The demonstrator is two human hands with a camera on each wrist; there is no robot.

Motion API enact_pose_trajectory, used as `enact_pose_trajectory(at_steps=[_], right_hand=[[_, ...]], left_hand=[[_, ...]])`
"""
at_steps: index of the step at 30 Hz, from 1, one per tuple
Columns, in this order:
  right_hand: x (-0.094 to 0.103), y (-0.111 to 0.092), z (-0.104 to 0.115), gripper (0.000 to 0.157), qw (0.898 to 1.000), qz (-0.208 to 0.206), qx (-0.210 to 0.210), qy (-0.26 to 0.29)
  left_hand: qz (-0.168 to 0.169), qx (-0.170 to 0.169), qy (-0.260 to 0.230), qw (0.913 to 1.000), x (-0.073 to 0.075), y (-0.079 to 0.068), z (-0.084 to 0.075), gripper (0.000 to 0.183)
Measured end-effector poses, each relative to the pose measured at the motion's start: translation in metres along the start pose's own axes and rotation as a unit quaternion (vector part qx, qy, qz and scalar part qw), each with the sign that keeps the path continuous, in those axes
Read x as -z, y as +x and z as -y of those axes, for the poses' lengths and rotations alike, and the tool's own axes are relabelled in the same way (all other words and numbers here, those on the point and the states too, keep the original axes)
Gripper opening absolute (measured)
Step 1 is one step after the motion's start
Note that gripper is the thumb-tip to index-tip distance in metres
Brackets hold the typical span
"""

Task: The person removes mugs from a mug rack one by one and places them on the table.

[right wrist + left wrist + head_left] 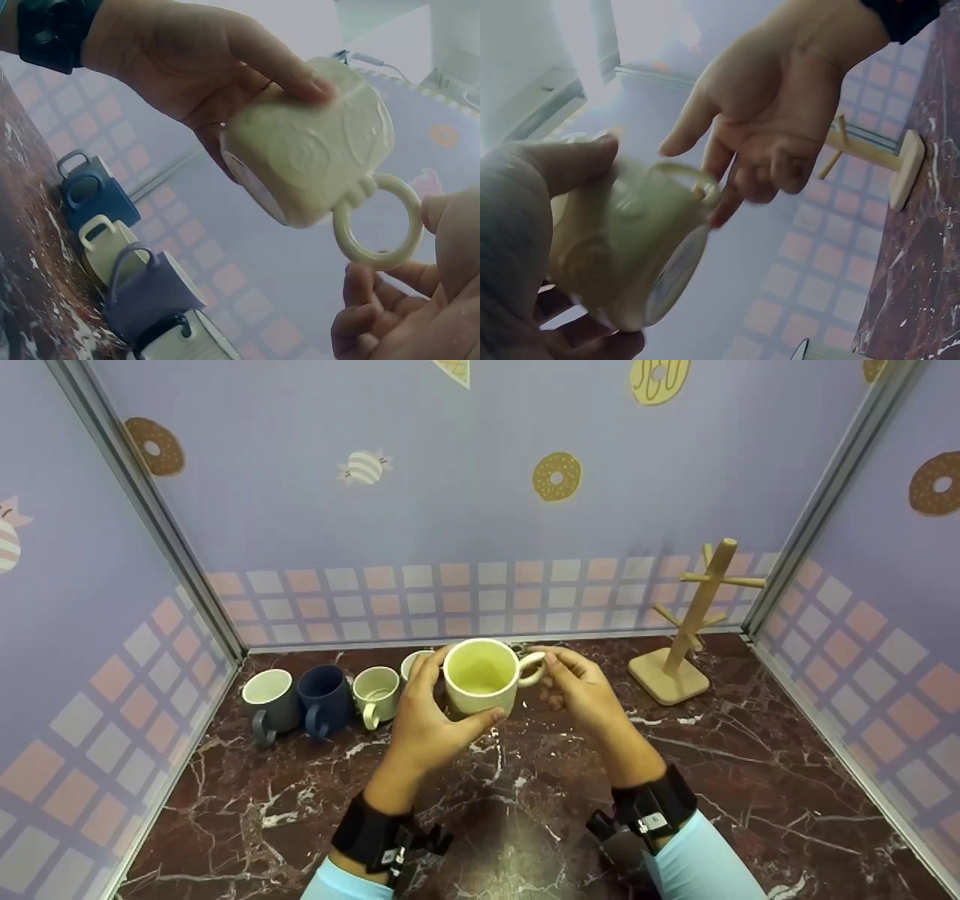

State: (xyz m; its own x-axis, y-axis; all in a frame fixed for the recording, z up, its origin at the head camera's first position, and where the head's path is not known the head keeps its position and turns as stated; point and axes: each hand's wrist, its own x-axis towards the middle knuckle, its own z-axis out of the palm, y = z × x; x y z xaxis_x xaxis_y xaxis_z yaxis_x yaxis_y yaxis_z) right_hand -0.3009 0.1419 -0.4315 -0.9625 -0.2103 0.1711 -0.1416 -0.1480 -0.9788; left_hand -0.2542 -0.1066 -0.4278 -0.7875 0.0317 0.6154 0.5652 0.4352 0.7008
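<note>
A pale yellow-green mug (480, 701) is held up over the table, its inside facing the head camera. My left hand (431, 720) grips its body, thumb on the near side and fingers round the far side. In the right wrist view the mug (307, 150) shows raised relief on its wall, and its ring handle (377, 262) points toward my right hand. The right hand (589, 694) pinches the outer edge of that handle between thumb and fingers. Seen from the left wrist, the right hand (769, 112) reaches in over the handle.
A grey mug (279, 712), a dark blue mug (330, 712) and a small cream mug (382, 697) stand at the left back. A purple mug (154, 292) and a white mug (195, 345) follow in that row. A wooden mug tree (671, 679) stands at the right back, before the patterned wall (480, 510).
</note>
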Motion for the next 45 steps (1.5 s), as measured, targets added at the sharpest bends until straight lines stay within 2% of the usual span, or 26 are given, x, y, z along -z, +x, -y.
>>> enact_pose_trajectory(at_steps=[6,11,15,18,20,23,27,29,34,37,40,45], right_hand=[[0.008,-0.006,0.009,0.026,0.997,0.047,0.04,-0.047],[0.014,-0.011,0.015,0.027,0.989,0.1,0.06,-0.096],[0.016,-0.014,0.019,0.033,0.979,0.149,0.049,-0.134],[0.017,-0.014,0.021,0.035,0.972,0.179,0.034,-0.151],[0.017,-0.014,0.022,0.037,0.97,0.186,0.023,-0.153],[0.018,-0.014,0.023,0.039,0.97,0.18,0.015,-0.161],[0.021,-0.014,0.025,0.043,0.971,0.161,0.021,-0.177],[0.023,-0.014,0.026,0.044,0.973,0.148,0.018,-0.178],[0.028,-0.014,0.027,0.043,0.983,0.089,0.0,-0.158],[0.031,-0.012,0.027,0.039,0.989,0.051,-0.008,-0.14],[0.035,-0.009,0.025,0.037,0.992,0.022,-0.021,-0.123],[0.042,-0.001,0.015,0.034,0.992,-0.024,-0.046,-0.116]], left_hand=[[0.074,0.018,-0.056,0.9955,0.016,0.004,0.006,0.099],[0.122,0.043,-0.107,0.9858,0.025,0.005,0.015,0.099],[0.147,0.065,-0.127,0.9788,0.03,0.005,0.02,0.101],[0.156,0.072,-0.113,0.9786,0.031,0.005,0.021,0.103],[0.157,0.077,-0.11,0.9785,0.031,0.005,0.021,0.104],[0.147,0.093,-0.12,0.9774,0.029,0.006,0.02,0.104],[0.119,0.122,-0.136,0.9759,0.023,0.005,0.017,0.102],[0.101,0.125,-0.128,0.9787,0.02,0.005,0.016,0.096],[0.053,0.094,-0.058,0.9925,0.011,0.006,0.013,0.071],[0.028,0.08,-0.029,0.996,0.007,0.006,0.011,0.061],[0.023,0.064,-0.026,0.9973,0.003,0.006,0.011,0.059],[0.037,0.04,-0.013,0.9984,-0.002,0.004,0.011,0.058]])
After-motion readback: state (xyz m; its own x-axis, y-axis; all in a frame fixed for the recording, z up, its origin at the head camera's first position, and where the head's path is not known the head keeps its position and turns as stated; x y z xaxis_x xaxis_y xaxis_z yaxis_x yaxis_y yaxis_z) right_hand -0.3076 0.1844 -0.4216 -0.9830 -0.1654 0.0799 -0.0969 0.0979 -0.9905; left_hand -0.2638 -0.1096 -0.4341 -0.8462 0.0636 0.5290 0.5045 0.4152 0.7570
